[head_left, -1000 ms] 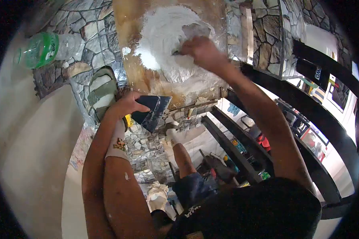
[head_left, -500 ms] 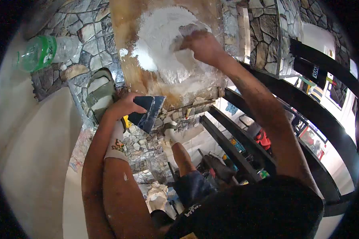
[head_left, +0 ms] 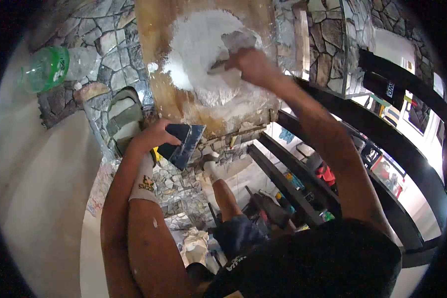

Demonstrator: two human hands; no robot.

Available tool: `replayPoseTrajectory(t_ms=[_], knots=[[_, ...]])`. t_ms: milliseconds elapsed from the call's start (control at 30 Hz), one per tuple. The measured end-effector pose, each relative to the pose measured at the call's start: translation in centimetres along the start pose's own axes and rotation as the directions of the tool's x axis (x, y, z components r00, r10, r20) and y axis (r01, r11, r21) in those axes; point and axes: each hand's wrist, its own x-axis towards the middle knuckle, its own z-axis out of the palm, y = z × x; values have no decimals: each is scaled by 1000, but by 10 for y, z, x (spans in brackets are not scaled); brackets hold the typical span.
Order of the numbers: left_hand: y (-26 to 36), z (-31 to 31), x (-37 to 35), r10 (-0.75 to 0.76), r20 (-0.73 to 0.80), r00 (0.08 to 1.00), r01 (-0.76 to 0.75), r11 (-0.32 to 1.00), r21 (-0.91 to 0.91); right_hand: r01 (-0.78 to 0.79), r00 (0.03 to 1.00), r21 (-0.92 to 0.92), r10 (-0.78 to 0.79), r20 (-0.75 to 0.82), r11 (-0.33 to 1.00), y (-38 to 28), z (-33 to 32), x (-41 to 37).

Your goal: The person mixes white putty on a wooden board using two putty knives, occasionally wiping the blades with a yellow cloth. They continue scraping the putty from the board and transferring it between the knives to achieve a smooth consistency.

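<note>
My left hand (head_left: 156, 135) grips a wide putty knife (head_left: 183, 144) with a dark blue blade, thumb on top, just off the near edge of the board. White smears mark the blade. My right hand (head_left: 253, 64) is closed over a mound of white powder (head_left: 196, 42) on a wooden board (head_left: 156, 30). A thin dark edge shows below its fingers; what they hold, if anything, I cannot make out. Beside the hand a grey, wet-looking patch (head_left: 239, 39) lies in the white.
A clear plastic bottle with a green band (head_left: 59, 67) lies left of the board. My sandalled foot (head_left: 124, 116) stands close by on stone-patterned flooring. Dark metal bars (head_left: 288, 184) slope along the right, with cluttered things below. A stone-faced pillar (head_left: 328, 49) rises behind them.
My right hand has shifted slightly down and right over the powder, uncovering more of the grey patch. The putty knife in my left hand has tilted a little.
</note>
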Motion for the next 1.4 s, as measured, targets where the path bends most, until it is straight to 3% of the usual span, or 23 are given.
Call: replayPoseTrajectory(t_ms=[33, 133, 233, 300, 400, 433, 533, 567, 667, 700, 800, 933, 967, 1033, 1100, 1200, 1233, 1333, 1367, 1400], knots=[[-3, 1, 3, -10, 33, 999, 12, 998, -64, -99, 987, -94, 109, 117, 991, -1, -15, 11], [-7, -1, 5, -51, 63, 997, 58, 991, -124, -18, 967, 9, 20, -253, 1000, -5, -1, 12], [-16, 6, 2, 40, -218, 975, -28, 998, 57, -46, 999, -8, 46, -25, 999, -10, -10, 3], [5, 7, -5, -89, -152, 984, 92, 996, 15, -55, 987, -49, 62, 147, 997, -6, -32, 7], [4, 8, -2, -153, -71, 986, 144, 983, -111, -66, 965, 18, 68, -252, 998, 6, -23, 16], [-1, 4, 2, -150, -48, 987, 141, 978, -154, 15, 965, -17, -19, -262, 1000, 1, -11, 15], [-12, 3, 7, -112, -70, 991, 109, 993, -54, 67, 992, -54, -72, -99, 996, -1, -24, 3], [-12, 5, 7, -122, -51, 991, 118, 991, -61, -42, 990, -72, 51, 132, 997, 0, -40, 9], [-3, 6, 6, -129, -25, 991, 127, 989, -81, -5, 988, -52, -3, -157, 999, 15, -39, 21], [-8, 5, 7, -125, -23, 992, 123, 990, -74, -65, 983, -35, 58, -175, 997, 14, -24, 21], [-11, -2, 11, -95, 8, 995, 95, 995, -1, 70, 958, -80, -90, -273, 994, -5, -15, 4], [-19, 4, 11, -76, -72, 994, 77, 997, -1, -21, 1000, -143, 20, -10, 990, 20, -33, 26], [-22, 3, 12, -90, -30, 995, 89, 996, -23, 25, 990, -91, -37, -136, 996, 25, -32, 29], [-23, -1, 16, -113, 58, 992, 116, 992, -54, 75, 977, -130, -99, -189, 989, 19, -11, 20], [-4, -3, 5, -91, 42, 995, 92, 996, -12, 179, 936, -145, -214, -279, 973, 14, -9, 10], [6, 1, -3, -111, 41, 993, 113, 991, -64, 176, 982, -176, -162, 93, 968, 25, -33, 17], [6, 2, -2, -120, 34, 992, 123, 987, -103, 102, 994, -219, -90, 61, 970, 26, -33, 29], [-5, -3, 5, -91, 163, 982, 113, 985, -131, 129, 981, -44, -134, -142, 991, 20, -15, 28], [-8, -4, 4, -58, 127, 990, 73, 990, -122, 222, 917, -111, -246, -315, 969, 20, -5, 20], [-6, -4, 2, -23, 91, 996, 33, 993, -113, 213, 947, -83, -226, -229, 974, 21, -12, 21]])
